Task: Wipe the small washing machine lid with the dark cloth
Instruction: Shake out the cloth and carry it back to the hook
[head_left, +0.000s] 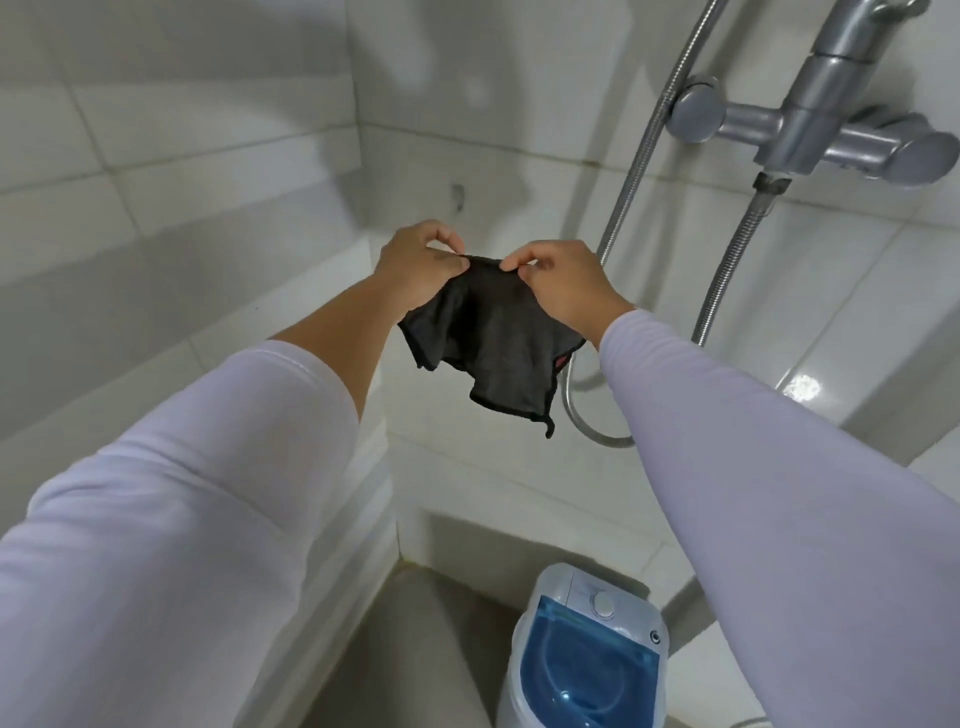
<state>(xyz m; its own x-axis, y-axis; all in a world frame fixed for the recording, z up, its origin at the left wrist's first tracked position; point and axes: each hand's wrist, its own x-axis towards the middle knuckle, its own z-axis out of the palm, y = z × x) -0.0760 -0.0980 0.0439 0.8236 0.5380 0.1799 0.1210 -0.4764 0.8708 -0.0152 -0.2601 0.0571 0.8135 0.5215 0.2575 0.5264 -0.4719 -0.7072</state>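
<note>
A dark grey cloth (488, 343) hangs in the air in front of me, held up by its top edge. My left hand (415, 265) pinches that edge on the left and my right hand (561, 291) pinches it on the right, thumbs nearly touching. Far below, on the floor at the bottom of the view, stands the small white washing machine (558, 587) with its translucent blue lid (587, 670) closed. The cloth is well above the lid and does not touch it.
A chrome shower mixer (810, 130) juts from the tiled wall at the upper right, with metal hoses (727, 280) hanging down behind the cloth. White tiled walls close in on the left and back. Grey floor (405, 649) lies left of the machine.
</note>
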